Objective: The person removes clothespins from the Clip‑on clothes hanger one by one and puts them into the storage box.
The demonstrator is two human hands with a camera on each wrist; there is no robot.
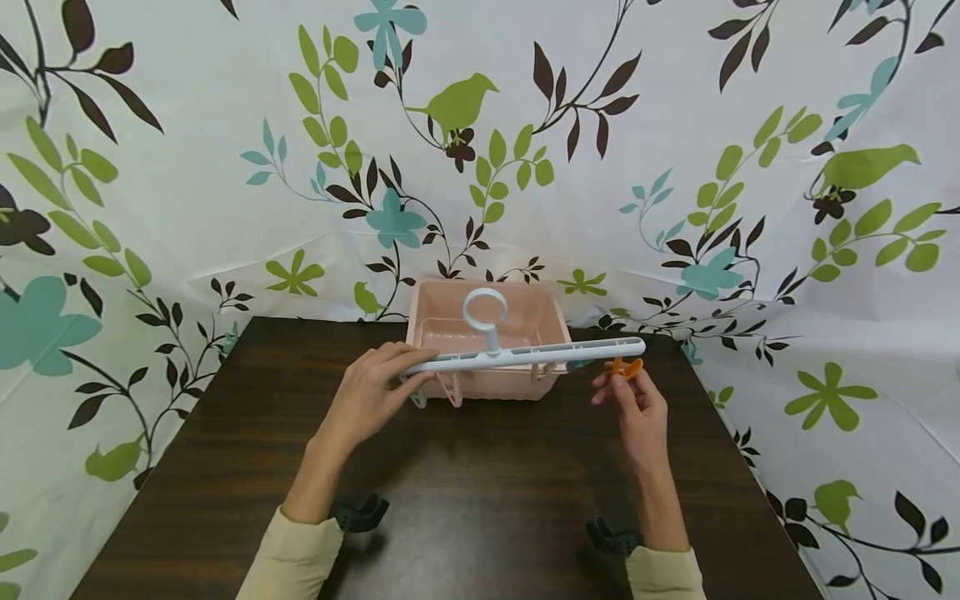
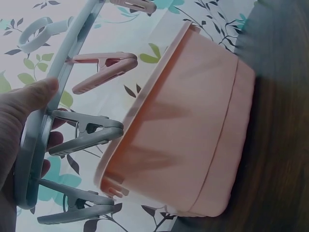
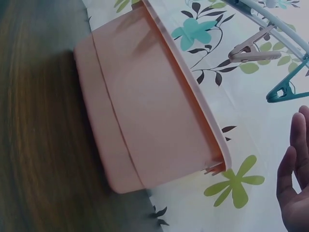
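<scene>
A pale blue-white clip hanger (image 1: 525,357) with a ring hook on top is held up in front of the pink basket. My left hand (image 1: 371,387) grips its left end between thumb and fingers. Below the bar hang a pink clip (image 2: 107,71), grey clips (image 2: 89,131), a beige clip (image 3: 255,50) and a teal clip (image 3: 288,89). At the right end, my right hand (image 1: 637,408) pinches an orange clip (image 1: 633,368) just under the bar. Whether that clip is joined to the bar I cannot tell; it is out of sight in the right wrist view.
The pink basket (image 1: 495,385) stands at the back of the dark wooden table (image 1: 480,483). Behind it and along the sides hangs a white cloth (image 1: 225,167) printed with leaves, flowers and birds. Dark bands (image 1: 362,514) are on both wrists.
</scene>
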